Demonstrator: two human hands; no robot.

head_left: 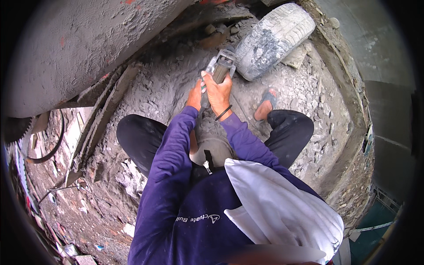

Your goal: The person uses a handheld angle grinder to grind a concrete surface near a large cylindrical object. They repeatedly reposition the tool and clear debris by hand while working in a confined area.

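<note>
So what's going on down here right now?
A person with knees spread holds a grey handheld tool in the left hand and right hand. Its far end is beside a dusty tyre; whether they touch is unclear. A large, rough curved surface looms ahead-left, above rubble-strewn ground.

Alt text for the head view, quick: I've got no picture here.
A person's left hand and right hand grip a dusty grey tool over rubble-strewn ground. A dust-coated tyre sits beyond, rightward; a large crusted curved surface fills the upper left.
</note>
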